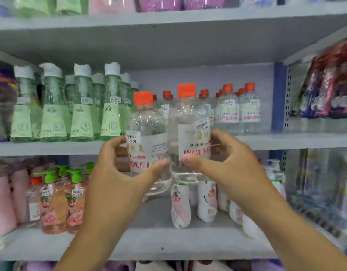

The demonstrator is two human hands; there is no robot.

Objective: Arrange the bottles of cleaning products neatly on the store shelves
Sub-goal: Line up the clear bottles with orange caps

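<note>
Two clear bottles with orange caps held in front of the middle shelf [51,148], side by side and touching or nearly so. Left hand [118,163] wraps the left bottle [147,133] at label height, thumb across the front, fingers round the far side. Right hand [227,163] grips the right bottle [190,130] the same way, thumb on the lower edge of its label. Both bottle bases hang below shelf level, so neither is set down yet. Handling, judged: thin clear plastic, full of colourless liquid, so moderately heavy and likely to dent under a hard squeeze; smooth walls could slip, and the paper label gives better purchase mid-body. Keep upright. Writing: red capitals "JUNYIMEIDING" or similar on the right label, a partial "…ONG JIE J…" on the left, a price sticker reading about "5.00". Matching orange-capped bottles [239,112] stand at the back right of the shelf; green bottles [82,112] stand to their left.
</note>
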